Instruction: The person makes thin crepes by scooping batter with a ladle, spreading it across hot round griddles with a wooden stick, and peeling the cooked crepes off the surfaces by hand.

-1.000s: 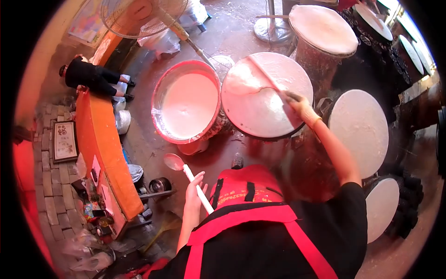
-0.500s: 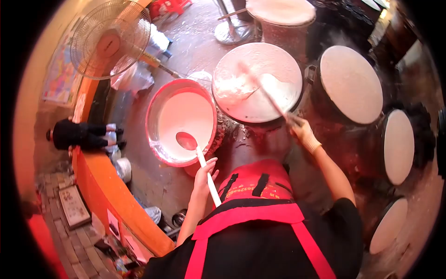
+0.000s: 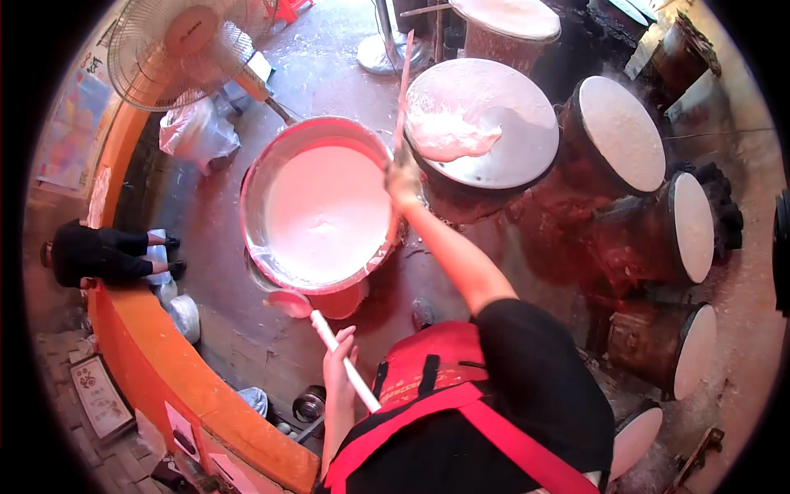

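Observation:
My left hand (image 3: 337,366) is closed around the white handle of a ladle (image 3: 333,339). The ladle's reddish bowl is just outside the near rim of a large pot (image 3: 253,169) of pale batter (image 3: 325,214). At the pot's right rim, my right hand (image 3: 401,178) grips a long, flat wooden spreader (image 3: 406,86), its blade pointing away from me. To the right of it is a round griddle (image 3: 522,152) partly coated with batter. A thick, uneven mound of batter (image 3: 453,138) lies on its left side, and bare grey metal shows at the near right.
Several more round griddles on drum stoves curve down the right, including one batter-coated griddle (image 3: 621,136). Another griddle (image 3: 514,18) stands at the back. A standing fan (image 3: 191,37) is at upper left. An orange counter (image 3: 189,366) runs down the left, where another person (image 3: 103,251) sits.
My right hand has swung left with the spreader, off the griddle to the pot's edge. My left hand has drawn the ladle out from over the batter. The camera view has shifted.

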A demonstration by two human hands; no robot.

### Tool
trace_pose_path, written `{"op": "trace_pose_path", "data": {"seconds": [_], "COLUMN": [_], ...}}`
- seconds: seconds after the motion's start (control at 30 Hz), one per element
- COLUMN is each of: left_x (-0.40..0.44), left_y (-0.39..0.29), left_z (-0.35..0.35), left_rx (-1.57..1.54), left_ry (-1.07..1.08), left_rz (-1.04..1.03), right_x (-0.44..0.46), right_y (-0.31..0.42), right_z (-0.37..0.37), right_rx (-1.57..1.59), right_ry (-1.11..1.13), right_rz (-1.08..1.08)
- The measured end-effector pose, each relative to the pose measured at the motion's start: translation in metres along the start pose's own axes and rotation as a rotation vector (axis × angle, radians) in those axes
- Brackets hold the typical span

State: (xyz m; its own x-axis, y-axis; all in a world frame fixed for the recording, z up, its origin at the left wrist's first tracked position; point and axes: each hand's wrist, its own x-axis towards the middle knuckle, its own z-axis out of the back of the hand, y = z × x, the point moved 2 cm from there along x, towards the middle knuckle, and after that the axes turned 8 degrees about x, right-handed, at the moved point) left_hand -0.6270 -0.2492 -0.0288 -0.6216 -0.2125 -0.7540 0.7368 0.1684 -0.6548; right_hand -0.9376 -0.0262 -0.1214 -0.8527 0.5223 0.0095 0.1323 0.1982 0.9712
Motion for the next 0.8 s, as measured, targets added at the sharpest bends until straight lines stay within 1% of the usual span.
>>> {"op": "trace_pose_path", "data": {"seconds": [0.03,0.1,0.13,0.23,0.3,0.37,0.4,0.43,0.47,0.5,0.53,0.6,0.63,0.67,0.73,0.8], "left_x": [-0.002,-0.009,-0.009,-0.011,-0.006,-0.001,-0.002,0.001,0.003,0.001,-0.001,-0.001,-0.001,-0.001,-0.006,-0.006], "left_y": [0.009,0.020,0.029,0.030,0.025,0.020,0.015,0.013,0.011,0.011,0.008,0.001,0.001,-0.002,-0.009,-0.015], "left_z": [0.013,0.029,0.040,0.047,0.044,0.038,0.033,0.030,0.028,0.024,0.021,0.011,0.006,0.000,-0.021,-0.038], "left_rx": [-0.013,0.008,0.025,-0.023,-0.021,-0.021,-0.011,0.012,0.035,0.046,0.059,0.088,0.111,0.138,0.114,0.144], "left_ry": [-0.022,-0.076,-0.102,-0.076,-0.023,0.031,0.052,0.077,0.102,0.112,0.120,0.139,0.148,0.159,0.155,0.178], "left_rz": [0.000,0.002,0.006,0.047,0.040,0.027,0.023,0.019,0.013,0.004,-0.006,-0.032,-0.037,-0.044,-0.051,-0.062], "right_x": [0.012,0.015,0.006,-0.025,-0.044,-0.070,-0.080,-0.092,-0.103,-0.104,-0.094,-0.084,-0.076,-0.075,-0.086,-0.105], "right_y": [-0.015,-0.027,-0.032,-0.054,-0.064,-0.053,-0.042,-0.019,0.034,0.058,0.054,0.079,0.077,0.071,0.068,0.075], "right_z": [-0.017,-0.023,-0.017,0.011,0.040,0.082,0.103,0.121,0.129,0.143,0.156,0.153,0.143,0.126,0.105,0.119], "right_rx": [0.052,0.116,0.018,-0.285,-0.173,0.066,0.121,0.173,0.246,0.335,0.173,0.426,0.567,0.578,0.364,0.076], "right_ry": [-0.020,-0.101,-0.179,-0.399,-0.351,-0.227,-0.223,-0.223,-0.215,-0.160,-0.194,-0.320,-0.282,-0.311,-0.114,0.157], "right_rz": [-0.057,-0.183,-0.047,0.382,0.285,-0.047,-0.153,-0.260,-0.391,-0.457,-0.351,-0.466,-0.419,-0.370,-0.453,-0.558]}}
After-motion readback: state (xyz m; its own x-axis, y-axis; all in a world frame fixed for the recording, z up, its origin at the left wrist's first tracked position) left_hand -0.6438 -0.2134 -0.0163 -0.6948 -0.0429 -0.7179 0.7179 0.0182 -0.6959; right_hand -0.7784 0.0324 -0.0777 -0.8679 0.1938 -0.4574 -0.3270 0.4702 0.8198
